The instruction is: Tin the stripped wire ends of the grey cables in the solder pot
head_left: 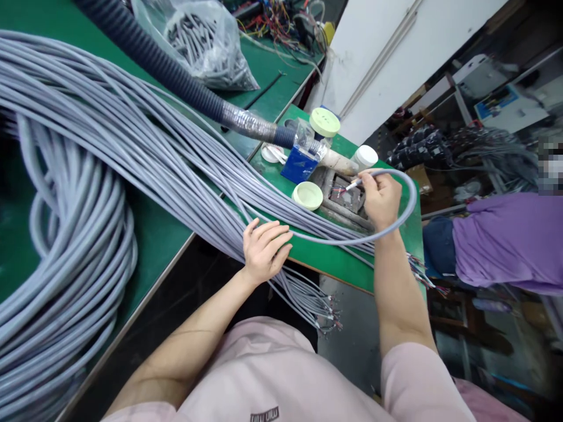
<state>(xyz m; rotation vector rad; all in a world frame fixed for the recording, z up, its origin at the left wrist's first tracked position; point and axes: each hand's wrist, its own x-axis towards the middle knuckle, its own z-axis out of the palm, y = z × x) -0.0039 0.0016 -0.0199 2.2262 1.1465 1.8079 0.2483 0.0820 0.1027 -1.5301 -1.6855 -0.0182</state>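
Observation:
My right hand (382, 198) pinches one grey cable (412, 202) near its stripped end. The small coloured wires at that end point down over a dark square pot (347, 196) in a worn frame. From the hand, the cable loops out to the right and back under the wrist towards the bundle. My left hand (266, 249) lies with its fingers spread on the grey cable bundle (176, 152), at the table's front edge. Some cable ends with bare coloured wires hang below that hand; others stick out past the right forearm.
A ribbed hose (162, 55) runs to a blue box (299, 163) beside the pot. Around it stand a pale green tub (308, 196), a green lid (325, 122) and a white jar (366, 157). Coiled cable (74, 252) fills the left. A person in purple (510, 243) is at right.

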